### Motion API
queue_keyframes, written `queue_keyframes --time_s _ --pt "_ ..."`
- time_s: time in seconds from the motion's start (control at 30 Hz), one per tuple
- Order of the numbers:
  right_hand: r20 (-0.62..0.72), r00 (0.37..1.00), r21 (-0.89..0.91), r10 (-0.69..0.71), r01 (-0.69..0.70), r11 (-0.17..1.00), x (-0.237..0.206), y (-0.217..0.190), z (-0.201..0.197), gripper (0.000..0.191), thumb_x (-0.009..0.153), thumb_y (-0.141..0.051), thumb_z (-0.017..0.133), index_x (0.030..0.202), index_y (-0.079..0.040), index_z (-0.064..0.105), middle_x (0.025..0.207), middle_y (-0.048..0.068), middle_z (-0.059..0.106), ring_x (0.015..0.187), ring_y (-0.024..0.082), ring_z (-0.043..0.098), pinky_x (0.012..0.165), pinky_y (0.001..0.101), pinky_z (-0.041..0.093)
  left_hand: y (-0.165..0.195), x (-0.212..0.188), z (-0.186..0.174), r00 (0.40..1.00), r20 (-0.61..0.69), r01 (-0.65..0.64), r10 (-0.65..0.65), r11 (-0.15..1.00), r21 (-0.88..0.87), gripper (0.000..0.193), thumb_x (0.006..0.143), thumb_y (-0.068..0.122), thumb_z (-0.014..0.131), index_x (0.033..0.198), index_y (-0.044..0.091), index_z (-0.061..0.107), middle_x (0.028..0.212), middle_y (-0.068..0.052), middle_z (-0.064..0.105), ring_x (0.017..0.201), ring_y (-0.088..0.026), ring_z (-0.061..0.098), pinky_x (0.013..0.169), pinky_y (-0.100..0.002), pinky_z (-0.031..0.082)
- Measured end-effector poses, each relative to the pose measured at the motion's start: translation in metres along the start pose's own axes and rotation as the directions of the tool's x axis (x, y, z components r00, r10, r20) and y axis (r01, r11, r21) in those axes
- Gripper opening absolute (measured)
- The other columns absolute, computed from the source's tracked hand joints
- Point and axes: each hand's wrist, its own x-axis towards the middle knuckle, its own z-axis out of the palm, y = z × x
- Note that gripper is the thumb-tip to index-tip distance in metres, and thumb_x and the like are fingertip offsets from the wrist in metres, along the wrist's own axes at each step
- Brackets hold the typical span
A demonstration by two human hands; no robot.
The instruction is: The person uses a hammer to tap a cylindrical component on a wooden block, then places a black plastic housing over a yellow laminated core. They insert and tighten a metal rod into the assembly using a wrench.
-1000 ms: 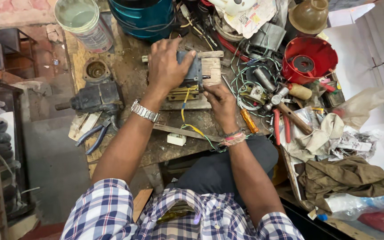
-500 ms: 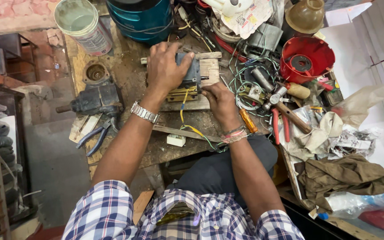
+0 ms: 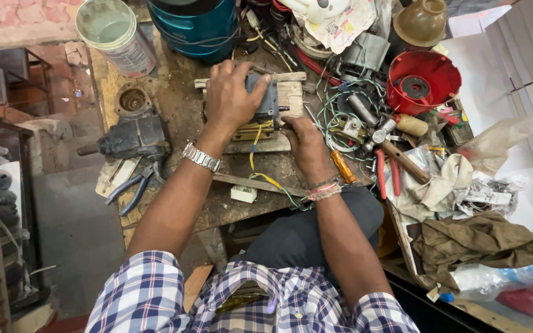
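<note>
My left hand (image 3: 232, 95) grips the top of a small grey-blue electric motor part (image 3: 268, 102) that rests on a pale wooden block (image 3: 291, 92) on the worn workbench (image 3: 180, 111). My right hand (image 3: 302, 143) is closed against the front of the same part; what its fingers hold is hidden. Yellow and green wires (image 3: 266, 180) run from under the part toward a small white connector block (image 3: 243, 193). A metal watch is on my left wrist and a thread band on my right.
A dark vise (image 3: 132, 138) and blue-handled pliers (image 3: 129, 189) lie left. A clear plastic jar (image 3: 115, 34) and blue bucket (image 3: 202, 24) stand behind. Right: red funnel-shaped bowl (image 3: 424, 80), hammer (image 3: 396, 151), orange-handled screwdriver (image 3: 343, 166), red pliers (image 3: 387, 172), tangled wires, rags (image 3: 476, 243).
My hands stay on the motor part; only slight shifts of the fingers and the camera view.
</note>
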Motion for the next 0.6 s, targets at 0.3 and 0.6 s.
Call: queue_keyframes --time_s 0.3,0.6 --pt "0.012 0.996 -0.179 -0.088 0.088 0.98 0.004 0.0024 0.0024 0.011 0.091 -0.004 0.074 0.102 -0.004 0.072 0.093 0.015 0.067 0.089 0.037 0.065 0.079 0.0449 0.052 -0.0003 -0.0006 0.0023 1.0 -0.001 -0.011 0.011 1.0 -0.002 0.048 0.094 0.046 0.07 0.118 0.005 0.074 0.117 -0.022 0.065 0.114 -0.04 0.056 0.094 -0.052 0.047" --pt "-0.016 0.997 -0.037 -0.08 0.079 0.996 0.003 0.0072 0.0023 0.014 0.09 -0.004 0.076 0.102 -0.004 0.07 0.097 0.012 0.067 0.093 0.034 0.064 0.082 0.0448 0.052 -0.0005 -0.0001 0.0021 1.0 0.016 0.005 -0.005 1.0 -0.012 0.049 0.093 0.046 0.07 0.119 0.004 0.073 0.117 -0.023 0.065 0.114 -0.041 0.056 0.096 -0.051 0.047"
